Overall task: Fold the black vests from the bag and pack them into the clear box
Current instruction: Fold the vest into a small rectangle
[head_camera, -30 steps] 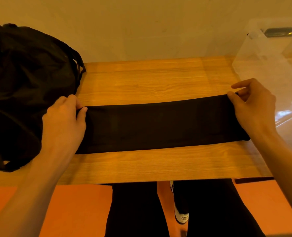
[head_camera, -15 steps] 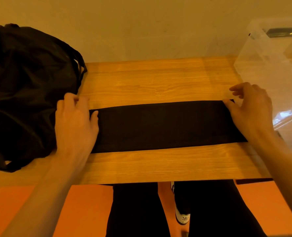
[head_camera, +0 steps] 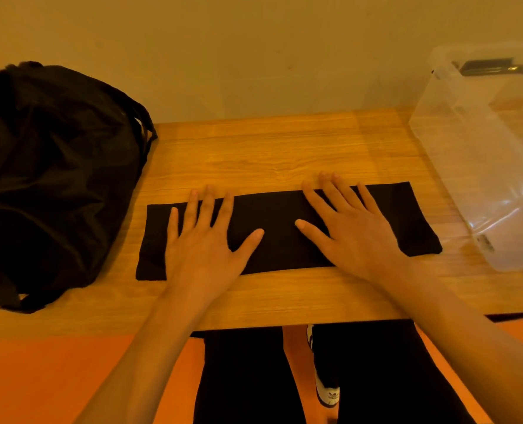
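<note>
Bag (head_camera: 49, 179): a slumped sack of creased black fabric with straps is set on the left end of the table, near the vest's left end.
Left hand (head_camera: 205, 249): laid flat, fingers straight and spread wide, pressed on the vest's left half.
Vest (head_camera: 278, 209): matte black cloth, folded into a long narrow rectangle, is spread under both palms between bag and box.
Right hand (head_camera: 355, 237): laid flat and splayed on the right half, fingertips past the far edge.
Clear box (head_camera: 468, 179): transparent plastic with rounded corners, just beside the vest's right end.
Table (head_camera: 269, 154): smooth wood grain, set against a plain pale wall (head_camera: 254, 56).
Floor (head_camera: 55, 377): orange.
</note>
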`<move>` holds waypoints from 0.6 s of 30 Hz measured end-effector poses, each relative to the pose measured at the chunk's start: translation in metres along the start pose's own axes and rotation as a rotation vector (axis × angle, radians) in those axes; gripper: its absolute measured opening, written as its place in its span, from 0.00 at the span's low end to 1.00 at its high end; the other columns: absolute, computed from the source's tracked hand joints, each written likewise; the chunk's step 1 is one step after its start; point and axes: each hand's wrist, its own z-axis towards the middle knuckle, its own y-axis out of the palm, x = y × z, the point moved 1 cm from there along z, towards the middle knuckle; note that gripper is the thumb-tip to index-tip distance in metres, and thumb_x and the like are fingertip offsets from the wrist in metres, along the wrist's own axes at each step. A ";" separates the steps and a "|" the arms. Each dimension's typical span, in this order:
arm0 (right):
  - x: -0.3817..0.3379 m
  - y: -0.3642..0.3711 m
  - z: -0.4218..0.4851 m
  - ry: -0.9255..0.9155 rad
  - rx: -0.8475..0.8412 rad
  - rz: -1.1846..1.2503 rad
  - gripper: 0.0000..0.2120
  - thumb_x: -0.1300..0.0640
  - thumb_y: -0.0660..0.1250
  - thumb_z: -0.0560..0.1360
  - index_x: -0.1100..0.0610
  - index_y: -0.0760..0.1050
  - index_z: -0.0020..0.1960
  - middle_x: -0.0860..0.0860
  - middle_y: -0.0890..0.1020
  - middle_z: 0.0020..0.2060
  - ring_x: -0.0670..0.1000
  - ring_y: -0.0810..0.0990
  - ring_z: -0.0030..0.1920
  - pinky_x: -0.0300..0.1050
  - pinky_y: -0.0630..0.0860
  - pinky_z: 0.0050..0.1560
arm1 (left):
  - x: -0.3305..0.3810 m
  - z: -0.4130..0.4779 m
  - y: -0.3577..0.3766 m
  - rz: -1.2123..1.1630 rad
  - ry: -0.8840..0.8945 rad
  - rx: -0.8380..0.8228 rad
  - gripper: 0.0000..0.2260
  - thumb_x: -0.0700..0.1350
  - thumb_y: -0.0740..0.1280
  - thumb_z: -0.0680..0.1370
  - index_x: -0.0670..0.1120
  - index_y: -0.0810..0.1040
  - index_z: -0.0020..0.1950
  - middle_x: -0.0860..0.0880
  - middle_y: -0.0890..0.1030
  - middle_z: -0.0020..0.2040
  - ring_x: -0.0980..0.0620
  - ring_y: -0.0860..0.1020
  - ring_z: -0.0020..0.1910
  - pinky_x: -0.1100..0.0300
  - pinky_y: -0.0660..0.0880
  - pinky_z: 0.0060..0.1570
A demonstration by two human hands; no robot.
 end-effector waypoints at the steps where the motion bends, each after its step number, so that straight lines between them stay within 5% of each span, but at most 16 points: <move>1: 0.007 -0.001 -0.002 0.012 -0.002 0.001 0.36 0.29 0.32 0.77 0.42 0.37 0.81 0.49 0.42 0.82 0.50 0.37 0.81 0.56 0.40 0.80 | -0.007 -0.001 -0.001 -0.006 -0.017 0.003 0.40 0.76 0.34 0.73 0.59 0.37 0.82 0.52 0.37 0.83 0.50 0.34 0.81 0.45 0.40 0.80; 10: 0.067 -0.002 -0.019 0.171 -0.042 0.048 0.36 0.29 0.35 0.78 0.43 0.37 0.81 0.48 0.41 0.82 0.48 0.35 0.80 0.56 0.40 0.80 | -0.045 -0.009 -0.004 0.003 -0.037 -0.011 0.40 0.77 0.33 0.73 0.59 0.36 0.81 0.53 0.37 0.82 0.55 0.34 0.80 0.50 0.38 0.80; 14: 0.066 -0.008 -0.022 0.206 -0.014 -0.073 0.39 0.30 0.24 0.75 0.47 0.36 0.81 0.54 0.43 0.82 0.53 0.36 0.81 0.58 0.35 0.79 | -0.042 -0.011 -0.007 0.016 -0.027 0.000 0.40 0.75 0.33 0.74 0.58 0.40 0.82 0.50 0.41 0.84 0.52 0.38 0.81 0.48 0.42 0.81; 18: 0.017 -0.022 -0.020 0.134 0.110 -0.045 0.37 0.33 0.27 0.78 0.48 0.39 0.82 0.57 0.44 0.81 0.57 0.38 0.81 0.59 0.37 0.79 | -0.002 -0.021 -0.025 -0.048 -0.037 0.207 0.35 0.70 0.40 0.80 0.54 0.50 0.84 0.44 0.49 0.83 0.45 0.48 0.82 0.46 0.46 0.81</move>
